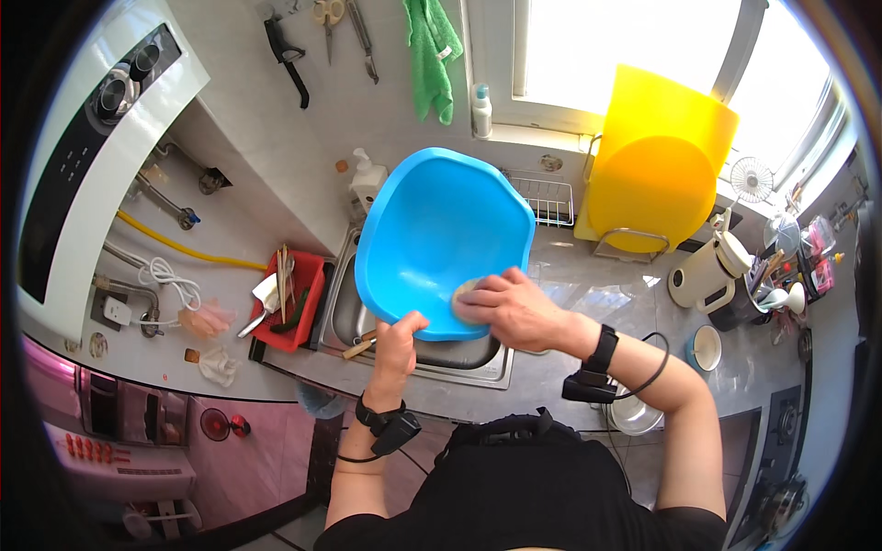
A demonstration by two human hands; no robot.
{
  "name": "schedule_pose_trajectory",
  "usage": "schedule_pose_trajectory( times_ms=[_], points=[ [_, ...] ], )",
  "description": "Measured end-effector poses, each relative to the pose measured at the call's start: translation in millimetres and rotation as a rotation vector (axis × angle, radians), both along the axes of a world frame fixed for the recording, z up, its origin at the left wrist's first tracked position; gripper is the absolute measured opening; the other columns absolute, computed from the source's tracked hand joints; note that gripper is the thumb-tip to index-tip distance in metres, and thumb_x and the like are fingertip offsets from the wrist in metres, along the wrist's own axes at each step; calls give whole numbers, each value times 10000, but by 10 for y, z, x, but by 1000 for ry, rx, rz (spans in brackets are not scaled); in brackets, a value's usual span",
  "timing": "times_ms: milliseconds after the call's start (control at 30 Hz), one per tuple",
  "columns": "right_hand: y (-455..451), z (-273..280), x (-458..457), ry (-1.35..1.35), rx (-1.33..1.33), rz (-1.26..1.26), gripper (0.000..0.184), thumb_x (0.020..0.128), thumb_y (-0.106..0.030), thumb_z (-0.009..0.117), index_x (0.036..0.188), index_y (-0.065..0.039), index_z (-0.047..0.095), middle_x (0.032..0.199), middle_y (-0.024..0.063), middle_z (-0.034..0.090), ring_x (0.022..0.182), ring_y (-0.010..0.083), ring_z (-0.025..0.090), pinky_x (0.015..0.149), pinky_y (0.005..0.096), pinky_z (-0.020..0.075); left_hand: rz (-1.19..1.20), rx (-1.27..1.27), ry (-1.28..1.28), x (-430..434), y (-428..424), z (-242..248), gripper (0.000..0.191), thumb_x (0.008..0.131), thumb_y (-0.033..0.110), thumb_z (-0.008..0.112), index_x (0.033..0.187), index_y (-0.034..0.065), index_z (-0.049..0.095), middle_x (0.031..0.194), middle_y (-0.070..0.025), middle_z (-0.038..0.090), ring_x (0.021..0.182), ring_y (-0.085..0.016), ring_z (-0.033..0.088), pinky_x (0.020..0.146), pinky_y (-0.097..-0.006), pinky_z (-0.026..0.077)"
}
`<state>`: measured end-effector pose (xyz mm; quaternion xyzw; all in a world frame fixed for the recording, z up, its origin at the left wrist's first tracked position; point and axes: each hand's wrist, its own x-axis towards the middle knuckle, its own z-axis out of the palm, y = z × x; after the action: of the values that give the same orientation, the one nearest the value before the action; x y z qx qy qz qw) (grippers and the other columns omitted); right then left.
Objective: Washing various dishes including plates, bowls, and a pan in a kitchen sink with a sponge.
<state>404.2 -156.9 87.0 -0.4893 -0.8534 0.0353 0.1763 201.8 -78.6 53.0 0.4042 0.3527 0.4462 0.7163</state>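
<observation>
A blue plastic basin (441,227) is tilted over the stainless steel sink (506,365), its inside towards me. My left hand (397,348) grips the basin's near rim, the thumb over the edge. Against the inner wall near the lower right, my right hand (506,310) holds a round, pale scrubbing pad (468,301), partly hidden by the fingers. Wooden-looking handles (360,344) show in the sink beside my left hand; their other ends are hidden.
Left of the sink stands a red basket (313,303) with chopsticks and utensils. Behind the basin are a pump bottle (368,179) and a wire rack (548,200). Yellow cutting boards (654,165) stand in a holder at the right, near a cream kettle (703,272) and a small bowl (705,348).
</observation>
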Motion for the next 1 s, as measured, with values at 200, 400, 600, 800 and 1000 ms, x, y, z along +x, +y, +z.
schedule_pose_trajectory(
  times_ms=[200, 400, 600, 800, 1000],
  points=[
    [88, 184, 376, 45, 455, -319, 525, 690, -16, 557, 1208, -105, 556, 1268, 86, 514, 1177, 247, 443, 902, 393, 362, -16, -23, 31, -41, -24, 16, 289, 668, -100, 520, 931, 21, 533, 869, -28, 532, 785, -137, 514, 691, -284, 418],
    [453, 561, -106, -142, 588, -249, 750, 703, -4, 522, 1398, -232, 354, 1465, 79, 277, 1259, 222, 329, 983, 364, 227, -153, -14, 52, 277, -281, 117, 394, 676, -67, 535, 1063, -1, 497, 957, -48, 529, 858, -153, 517, 745, -288, 427],
    [758, 413, 371, 57, 622, -751, 739, 741, -10, 542, 1415, -142, 269, 1424, 126, 300, 1240, 277, 322, 970, 480, 247, -50, 89, 0, 323, -291, 97, 353, 695, -73, 515, 1041, -3, 502, 952, -45, 528, 869, -142, 513, 735, -274, 430],
    [841, -174, 275, 528, 416, -977, 787, 798, -113, 598, 1426, -32, 130, 1439, 192, 232, 1217, 396, 279, 986, 513, 257, 107, 353, 81, 397, -218, -283, 374, 728, -55, 523, 1097, -17, 479, 1006, -63, 522, 903, -162, 508, 803, -292, 422],
    [672, -536, -202, 1144, -84, -1075, 775, 834, -173, 580, 1413, -20, 89, 1366, 250, 312, 1210, 419, 301, 1017, 493, 234, 71, 534, 358, 432, 2, -927, 843, 659, -31, 476, 1414, -16, 101, 1427, -145, 124, 1268, -281, 288, 1056, -404, 272]
  ],
)
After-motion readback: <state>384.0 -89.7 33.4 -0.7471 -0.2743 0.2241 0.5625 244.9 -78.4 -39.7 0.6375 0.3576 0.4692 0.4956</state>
